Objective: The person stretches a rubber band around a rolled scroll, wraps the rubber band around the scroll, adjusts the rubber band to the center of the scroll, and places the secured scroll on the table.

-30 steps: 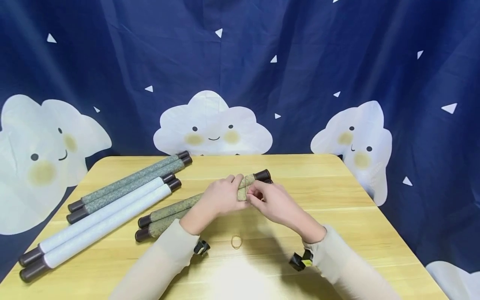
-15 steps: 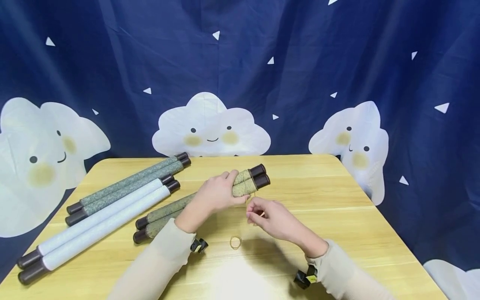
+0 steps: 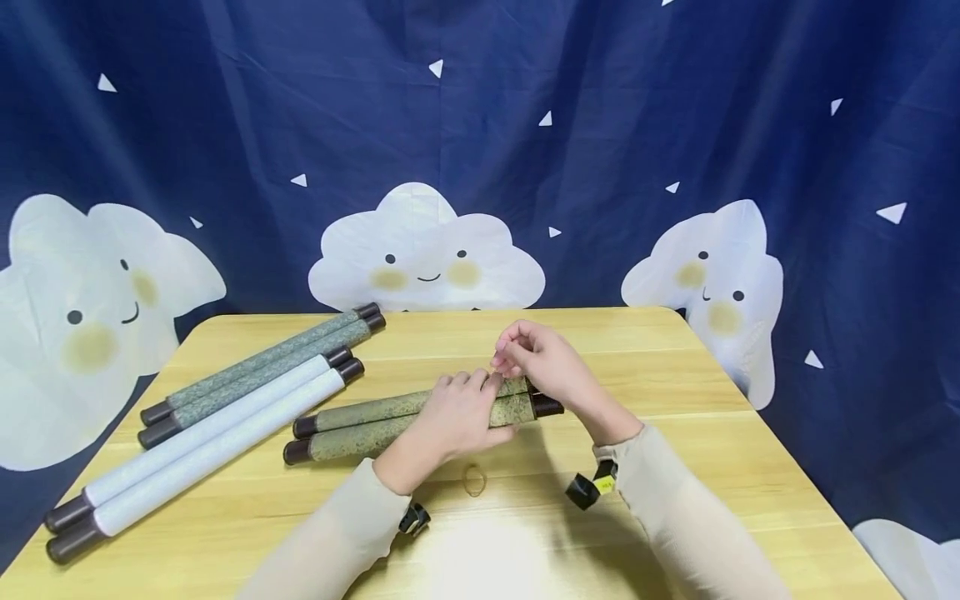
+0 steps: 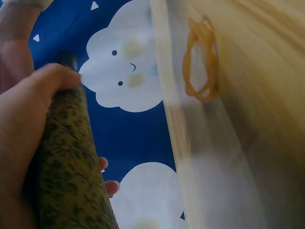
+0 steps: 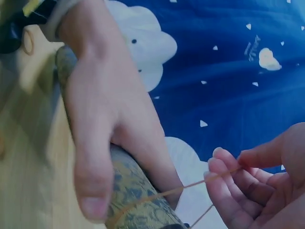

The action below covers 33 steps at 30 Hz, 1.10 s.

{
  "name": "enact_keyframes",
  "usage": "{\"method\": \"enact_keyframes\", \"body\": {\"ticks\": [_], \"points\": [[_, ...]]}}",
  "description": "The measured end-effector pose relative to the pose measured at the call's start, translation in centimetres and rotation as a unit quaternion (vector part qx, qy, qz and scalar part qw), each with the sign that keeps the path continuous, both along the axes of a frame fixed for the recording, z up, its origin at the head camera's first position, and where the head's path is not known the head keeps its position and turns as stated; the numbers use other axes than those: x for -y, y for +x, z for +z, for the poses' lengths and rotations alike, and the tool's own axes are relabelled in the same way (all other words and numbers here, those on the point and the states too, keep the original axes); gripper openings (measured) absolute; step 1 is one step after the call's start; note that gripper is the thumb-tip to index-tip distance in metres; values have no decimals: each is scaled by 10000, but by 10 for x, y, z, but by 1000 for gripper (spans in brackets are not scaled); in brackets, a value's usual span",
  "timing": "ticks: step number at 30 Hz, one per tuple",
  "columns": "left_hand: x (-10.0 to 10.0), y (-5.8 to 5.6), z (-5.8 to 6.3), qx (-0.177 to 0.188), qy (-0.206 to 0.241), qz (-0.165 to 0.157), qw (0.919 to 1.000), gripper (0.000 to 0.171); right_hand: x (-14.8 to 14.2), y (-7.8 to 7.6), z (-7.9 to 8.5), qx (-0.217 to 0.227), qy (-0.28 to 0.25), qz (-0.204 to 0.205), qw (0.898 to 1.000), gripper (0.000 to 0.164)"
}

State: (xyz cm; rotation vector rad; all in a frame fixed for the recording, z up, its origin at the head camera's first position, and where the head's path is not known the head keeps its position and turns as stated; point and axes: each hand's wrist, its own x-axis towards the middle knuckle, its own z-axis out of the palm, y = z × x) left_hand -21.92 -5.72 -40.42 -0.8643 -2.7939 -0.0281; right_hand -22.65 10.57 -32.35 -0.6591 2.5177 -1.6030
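Observation:
An olive patterned scroll (image 3: 360,440) with two rolls side by side and dark end caps lies slanted across the table's middle. My left hand (image 3: 453,417) grips it near its right end, thumb along the near side. Beyond that end, my right hand (image 3: 551,362) pinches a thin rubber band (image 5: 190,185) between thumb and fingers. In the right wrist view the band runs taut from my fingertips to the scroll, around its end part. The left wrist view has the patterned roll (image 4: 71,157) under my left thumb. Part of the scroll is hidden by my hands.
Another rubber band (image 4: 187,67) lies loose on the wooden table (image 3: 712,467), nearer than the scroll. To the left lie a white scroll (image 3: 225,450) and a grey-green scroll (image 3: 270,358), both slanted. A blue curtain with clouds (image 3: 423,250) hangs behind the table.
My right hand has gone from the near side of the scroll up to its far side, drawing the rubber band along. The scroll's right end has shifted right and toward me.

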Motion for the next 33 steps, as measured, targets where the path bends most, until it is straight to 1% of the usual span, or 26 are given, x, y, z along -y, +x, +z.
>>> {"method": "enact_keyframes", "body": {"ticks": [2, 3, 4, 6, 7, 10, 13, 14, 16, 19, 21, 22, 24, 26, 29, 31, 33], "points": [[1, -2, 0, -59, 81, -84, 9999, 90, 0, -1, 2, 39, 62, 51, 10000, 10], [3, -3, 2, -27, 190, -105, 9998, 90, 0, 1, 3, -9, 163, 134, 9998, 10], [4, -4, 2, 10, 300, -107, 9995, 90, 1, 4, 3, -105, 317, 227, 9992, 11], [10, -8, 6, 214, 580, -62, 9981, 88, 1, 14, 3, -378, 659, 420, 9962, 11], [13, -9, 8, 359, 714, 38, 9968, 88, 1, 20, 2, -522, 816, 493, 9941, 10], [23, -14, 18, 874, 1135, 413, 9888, 90, 0, 35, -4, -878, 1192, 593, 9872, 10], [34, -16, 27, 1247, 1413, 664, 9798, 100, -3, 45, -12, -954, 1305, 567, 9852, 10], [37, -16, 30, 1345, 1505, 685, 9770, 102, -5, 46, -15, -944, 1295, 555, 9855, 10], [43, -16, 32, 1435, 1600, 676, 9743, 104, -10, 47, -21, -922, 1300, 524, 9858, 11], [48, -16, 33, 1454, 1660, 675, 9730, 103, -16, 49, -31, -840, 1323, 502, 9864, 11], [49, -16, 33, 1414, 1689, 683, 9730, 100, -17, 54, -36, -894, 1529, 493, 9830, 10], [49, -17, 33, 1374, 1682, 709, 9735, 100, -17, 57, -40, -972, 1684, 494, 9797, 10], [47, -17, 32, 1295, 1682, 749, 9743, 100, -13, 64, -46, -1303, 1971, 610, 9698, 9], [46, -17, 32, 1233, 1657, 825, 9750, 101, -7, 71, -50, -1756, 2240, 713, 9560, 10], [43, -17, 29, 1225, 1582, 946, 9752, 102, 1, 79, -51, -2443, 2385, 822, 9363, 12], [41, -17, 28, 1216, 1518, 992, 9759, 101, 5, 81, -47, -2704, 2395, 731, 9296, 12], [40, -17, 27, 1178, 1432, 1016, 9774, 101, 8, 81, -40, -2815, 2431, 611, 9262, 12]]}}
